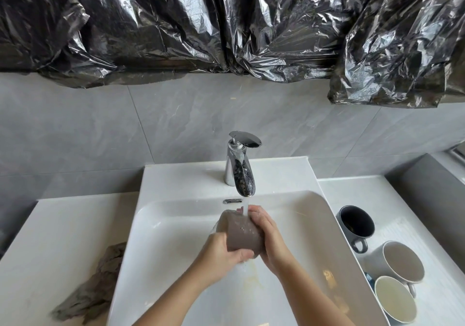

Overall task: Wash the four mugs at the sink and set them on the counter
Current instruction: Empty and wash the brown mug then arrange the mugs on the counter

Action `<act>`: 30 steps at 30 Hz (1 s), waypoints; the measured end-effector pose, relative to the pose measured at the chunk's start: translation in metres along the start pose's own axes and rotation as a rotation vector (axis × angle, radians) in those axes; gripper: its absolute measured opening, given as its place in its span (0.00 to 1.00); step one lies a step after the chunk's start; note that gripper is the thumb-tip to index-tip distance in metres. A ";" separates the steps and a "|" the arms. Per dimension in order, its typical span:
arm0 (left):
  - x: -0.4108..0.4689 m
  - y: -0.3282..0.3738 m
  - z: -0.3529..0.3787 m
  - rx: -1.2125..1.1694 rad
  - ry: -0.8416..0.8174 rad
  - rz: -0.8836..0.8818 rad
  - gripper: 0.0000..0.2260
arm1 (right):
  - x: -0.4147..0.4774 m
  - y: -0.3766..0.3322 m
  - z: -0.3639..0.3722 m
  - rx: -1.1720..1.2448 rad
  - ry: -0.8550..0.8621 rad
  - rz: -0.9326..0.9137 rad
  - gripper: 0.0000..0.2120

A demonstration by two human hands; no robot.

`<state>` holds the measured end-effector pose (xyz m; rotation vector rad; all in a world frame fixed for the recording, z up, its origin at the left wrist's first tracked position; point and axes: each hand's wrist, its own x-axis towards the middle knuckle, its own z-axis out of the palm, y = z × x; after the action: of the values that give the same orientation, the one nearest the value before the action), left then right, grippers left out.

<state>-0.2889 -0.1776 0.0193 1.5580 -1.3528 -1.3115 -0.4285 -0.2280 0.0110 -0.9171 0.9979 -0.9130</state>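
Over the white sink basin I hold a brown-grey mug on its side under the running water from the chrome faucet. My left hand grips its lower end, thumb curled across the front. My right hand wraps round its right side, fingertips near the rim under the stream. On the counter to the right stand a dark grey mug, a white mug with a grey inside and a pale mug with a cream inside.
A crumpled grey cloth lies on the left counter at the basin's edge. Black plastic sheeting hangs over the grey tiled wall behind. A grey ledge rises at the far right.
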 end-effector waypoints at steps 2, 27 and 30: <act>0.002 0.001 -0.001 -0.231 0.010 -0.066 0.15 | 0.001 0.000 0.004 -0.046 0.005 -0.006 0.16; 0.012 0.029 0.009 -0.496 0.318 -0.266 0.15 | 0.000 0.002 0.020 -0.191 0.149 -0.124 0.15; 0.011 0.030 0.009 -0.523 0.311 -0.305 0.16 | -0.004 0.007 0.019 -0.196 0.138 -0.170 0.14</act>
<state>-0.3062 -0.1946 0.0426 1.5420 -0.5355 -1.3867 -0.4107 -0.2181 0.0106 -1.1292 1.1550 -1.0451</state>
